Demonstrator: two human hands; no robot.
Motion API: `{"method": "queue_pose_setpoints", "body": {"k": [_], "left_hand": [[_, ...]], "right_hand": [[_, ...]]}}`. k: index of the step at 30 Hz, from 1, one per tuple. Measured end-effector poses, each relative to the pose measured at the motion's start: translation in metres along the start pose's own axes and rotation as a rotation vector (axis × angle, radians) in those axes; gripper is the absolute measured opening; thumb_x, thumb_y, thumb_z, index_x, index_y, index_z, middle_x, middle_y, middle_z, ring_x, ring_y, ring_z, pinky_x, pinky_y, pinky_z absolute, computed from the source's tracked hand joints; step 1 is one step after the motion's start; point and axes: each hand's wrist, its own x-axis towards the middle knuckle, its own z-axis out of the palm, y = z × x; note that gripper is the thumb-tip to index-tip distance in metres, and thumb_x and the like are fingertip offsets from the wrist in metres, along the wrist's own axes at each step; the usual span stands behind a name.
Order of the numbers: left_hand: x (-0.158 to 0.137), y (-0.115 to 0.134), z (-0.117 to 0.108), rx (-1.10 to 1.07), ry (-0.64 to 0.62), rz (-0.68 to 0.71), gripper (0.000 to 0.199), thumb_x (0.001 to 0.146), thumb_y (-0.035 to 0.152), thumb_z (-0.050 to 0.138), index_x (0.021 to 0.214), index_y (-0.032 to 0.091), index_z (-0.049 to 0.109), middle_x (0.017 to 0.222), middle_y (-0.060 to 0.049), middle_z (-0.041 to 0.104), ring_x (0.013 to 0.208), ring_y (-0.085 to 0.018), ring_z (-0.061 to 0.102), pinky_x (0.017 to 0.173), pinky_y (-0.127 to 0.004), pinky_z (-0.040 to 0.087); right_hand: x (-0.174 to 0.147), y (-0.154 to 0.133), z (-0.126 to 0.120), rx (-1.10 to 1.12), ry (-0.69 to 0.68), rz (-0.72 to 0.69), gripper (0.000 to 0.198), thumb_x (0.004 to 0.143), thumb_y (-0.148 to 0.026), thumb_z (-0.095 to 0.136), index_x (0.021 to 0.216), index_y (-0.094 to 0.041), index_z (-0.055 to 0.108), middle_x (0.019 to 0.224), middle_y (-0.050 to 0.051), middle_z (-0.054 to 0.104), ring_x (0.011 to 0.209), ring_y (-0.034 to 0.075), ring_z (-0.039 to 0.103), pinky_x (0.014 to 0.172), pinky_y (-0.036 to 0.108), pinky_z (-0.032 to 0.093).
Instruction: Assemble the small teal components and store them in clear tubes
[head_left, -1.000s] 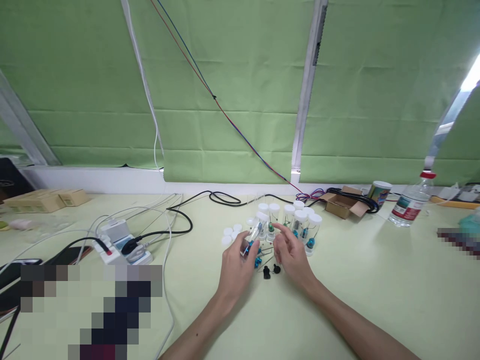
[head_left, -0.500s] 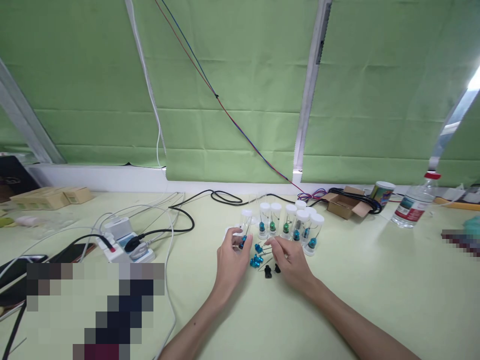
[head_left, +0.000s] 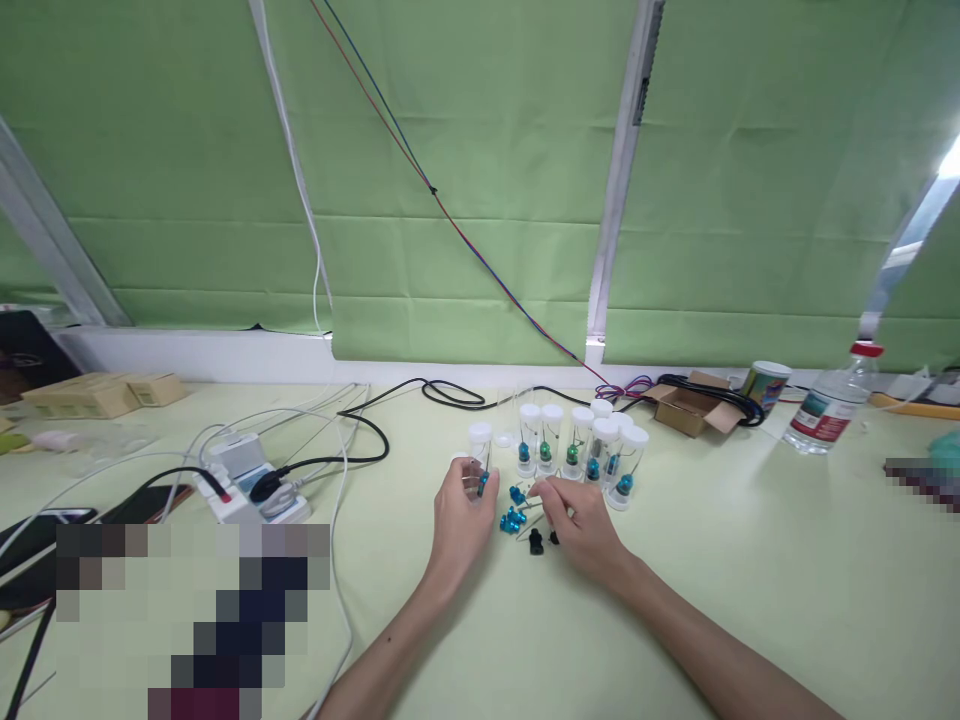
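Through the head camera I see my left hand [head_left: 463, 512] curled around a clear white-capped tube [head_left: 481, 453] with a blue piece inside, left of the loose blue pieces [head_left: 513, 520] on the table [head_left: 697, 510]. My right hand [head_left: 587, 522] has its fingers bunched narrow beside those pieces; I cannot tell whether it grips anything. Other capped tubes [head_left: 575, 438] stand beyond it, and a black part [head_left: 535, 543] lies near its wrist side.
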Motion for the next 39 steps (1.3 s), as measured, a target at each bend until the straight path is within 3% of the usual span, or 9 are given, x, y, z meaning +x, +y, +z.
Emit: {"method": "queue_pose_setpoints", "body": {"k": [11,14,17,19,28,33,39], "left_hand": [[0.000,0.003,-0.002,0.049,0.030,0.060,0.028,0.083,0.044,0.056,0.096,0.020,0.057,0.094,-0.008,0.066,0.090,-0.024,0.063,0.084,-0.040,0.048],[-0.001,0.008,-0.005,0.029,0.070,0.080,0.037,0.083,0.041,0.057,0.112,0.019,0.054,0.104,-0.010,0.065,0.099,-0.024,0.062,0.090,-0.040,0.047],[-0.002,0.011,-0.008,-0.009,0.128,0.109,0.059,0.083,0.039,0.059,0.136,0.022,0.039,0.114,-0.011,0.062,0.103,-0.023,0.061,0.090,-0.039,0.048],[-0.002,0.013,-0.009,-0.002,0.129,0.151,0.063,0.084,0.038,0.058,0.141,0.026,0.033,0.115,-0.010,0.061,0.100,-0.022,0.062,0.087,-0.038,0.050],[-0.004,0.013,-0.009,0.055,0.079,0.256,0.048,0.092,0.033,0.045,0.139,0.028,0.041,0.117,-0.010,0.059,0.091,-0.020,0.062,0.080,-0.036,0.052],[-0.002,0.012,-0.009,0.010,0.081,0.233,0.041,0.091,0.032,0.045,0.131,0.026,0.048,0.116,-0.010,0.059,0.101,-0.021,0.060,0.084,-0.035,0.051],[0.001,0.011,-0.010,-0.032,0.070,0.148,0.041,0.089,0.034,0.047,0.130,0.026,0.047,0.107,-0.009,0.061,0.096,-0.021,0.063,0.081,-0.036,0.051]], "right_hand": [[-0.001,0.001,0.001,-0.007,-0.005,-0.012,0.045,0.100,-0.037,0.034,0.074,-0.016,0.065,0.053,-0.001,0.049,0.051,0.013,0.046,0.056,0.025,0.036],[-0.001,0.000,0.001,-0.004,-0.005,-0.013,0.045,0.100,-0.037,0.034,0.073,-0.016,0.065,0.053,-0.001,0.049,0.051,0.013,0.046,0.056,0.025,0.036],[-0.001,0.000,0.001,0.004,-0.008,-0.009,0.045,0.100,-0.037,0.034,0.072,-0.016,0.064,0.052,-0.002,0.046,0.050,0.013,0.044,0.055,0.025,0.035],[-0.001,0.000,0.001,0.009,-0.009,-0.005,0.045,0.100,-0.036,0.035,0.072,-0.016,0.064,0.053,-0.002,0.045,0.051,0.013,0.043,0.055,0.025,0.034],[0.000,-0.001,0.001,0.003,-0.013,-0.008,0.046,0.100,-0.037,0.034,0.072,-0.016,0.064,0.053,-0.002,0.046,0.051,0.013,0.044,0.056,0.025,0.035],[0.000,0.000,0.001,-0.006,-0.009,-0.011,0.045,0.100,-0.037,0.035,0.072,-0.017,0.064,0.053,-0.002,0.046,0.052,0.013,0.044,0.056,0.026,0.034],[-0.001,0.002,0.002,-0.002,-0.007,-0.013,0.046,0.100,-0.037,0.034,0.071,-0.017,0.063,0.053,-0.002,0.045,0.051,0.013,0.043,0.055,0.026,0.033]]}}
